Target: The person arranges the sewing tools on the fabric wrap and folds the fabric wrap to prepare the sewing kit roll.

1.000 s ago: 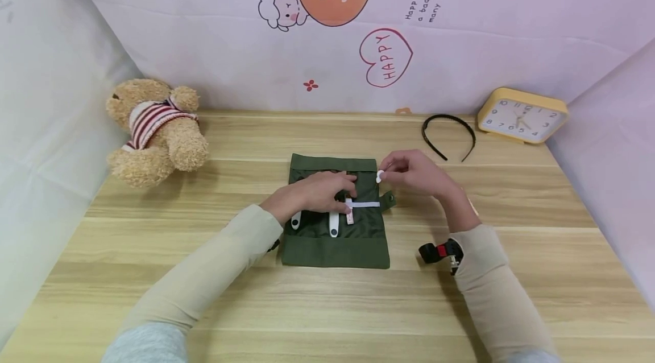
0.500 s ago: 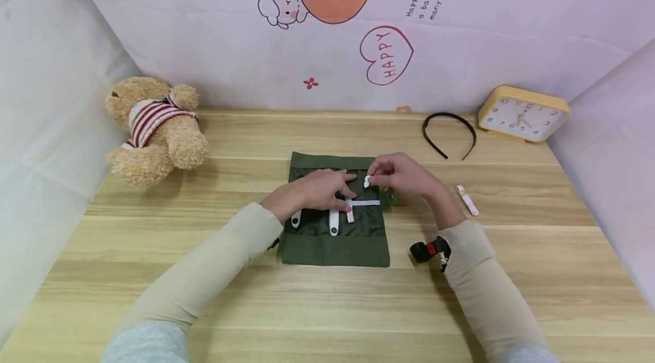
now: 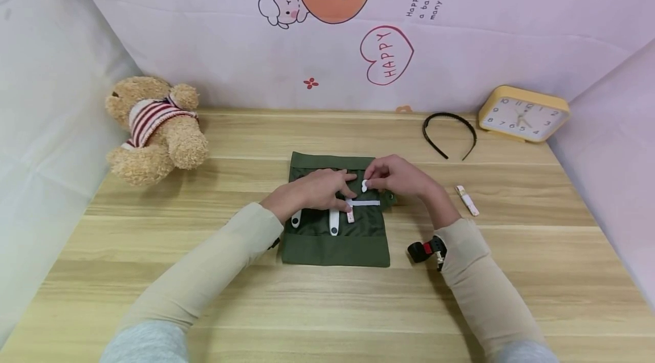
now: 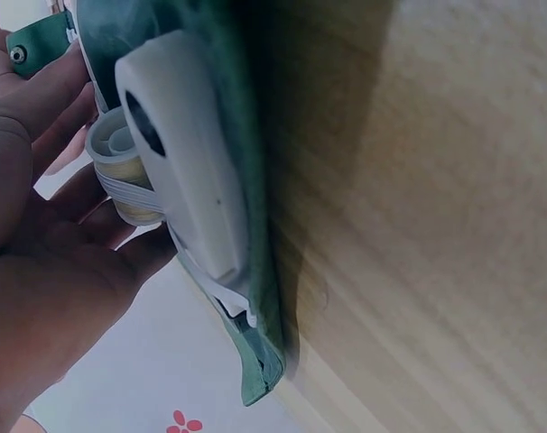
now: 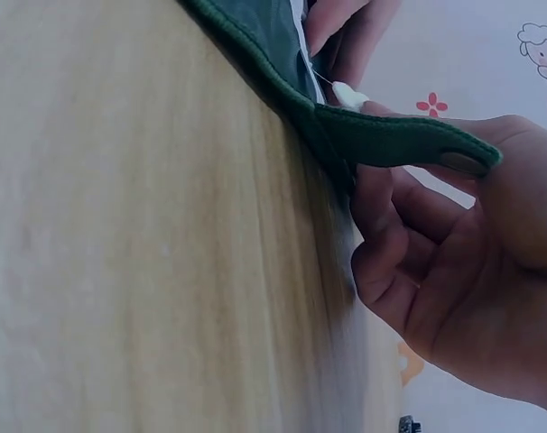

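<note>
A dark green cloth pouch (image 3: pixel 335 250) lies unfolded on the table. Across its middle runs a white elastic band (image 3: pixel 367 203), which holds a thread spool (image 4: pixel 127 180) in the left wrist view. Two white handle-like tools, one of them a white tool with a dark button (image 3: pixel 334 223), are tucked in. My left hand (image 3: pixel 321 189) rests over the pouch with fingers extended, thumb at a small pink-and-white strip (image 3: pixel 350 215). My right hand (image 3: pixel 398 176) pinches a small white piece with a thin wire (image 5: pixel 348 96), like a needle threader, close over the pouch's right part.
The pouch's snap tab (image 5: pixel 400 137) sticks out at its right edge. Farther right lies another pink-and-white strip (image 3: pixel 467 201). A black headband (image 3: pixel 428 142) and a yellow clock (image 3: pixel 524 114) stand toward the back right; a teddy bear (image 3: pixel 179 138) sits at the left.
My right hand has moved left and slightly nearer with the white piece, from the pouch's right edge to above its fabric. My left hand has stayed in place.
</note>
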Motion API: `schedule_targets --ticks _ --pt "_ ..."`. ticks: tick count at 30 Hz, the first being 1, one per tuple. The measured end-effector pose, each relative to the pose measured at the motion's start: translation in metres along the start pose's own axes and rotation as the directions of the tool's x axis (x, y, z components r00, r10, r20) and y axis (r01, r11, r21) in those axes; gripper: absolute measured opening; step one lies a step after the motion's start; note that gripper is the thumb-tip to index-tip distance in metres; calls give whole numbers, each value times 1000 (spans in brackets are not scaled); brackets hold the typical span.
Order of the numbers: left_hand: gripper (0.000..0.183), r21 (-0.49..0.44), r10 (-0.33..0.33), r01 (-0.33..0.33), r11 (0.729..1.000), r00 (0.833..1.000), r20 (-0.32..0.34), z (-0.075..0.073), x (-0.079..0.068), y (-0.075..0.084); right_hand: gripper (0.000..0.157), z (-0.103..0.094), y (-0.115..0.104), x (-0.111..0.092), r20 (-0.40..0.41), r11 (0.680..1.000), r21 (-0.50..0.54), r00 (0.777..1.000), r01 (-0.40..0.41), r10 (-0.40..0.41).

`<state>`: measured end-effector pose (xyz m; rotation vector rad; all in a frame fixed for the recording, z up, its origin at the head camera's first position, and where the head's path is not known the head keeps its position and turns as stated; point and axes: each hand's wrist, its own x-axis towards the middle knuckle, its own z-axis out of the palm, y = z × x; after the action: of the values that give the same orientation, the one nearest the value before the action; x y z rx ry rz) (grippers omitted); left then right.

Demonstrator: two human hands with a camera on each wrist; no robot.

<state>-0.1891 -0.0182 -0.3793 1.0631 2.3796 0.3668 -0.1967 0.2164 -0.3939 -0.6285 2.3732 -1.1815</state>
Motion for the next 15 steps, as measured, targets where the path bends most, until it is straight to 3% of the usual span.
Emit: schedule_targets --ticks 15 --pt "44 4 -1 1 1000 1000 -8 1 0 -1 8 0 -4 3 70 1000 5 998 -8 8"
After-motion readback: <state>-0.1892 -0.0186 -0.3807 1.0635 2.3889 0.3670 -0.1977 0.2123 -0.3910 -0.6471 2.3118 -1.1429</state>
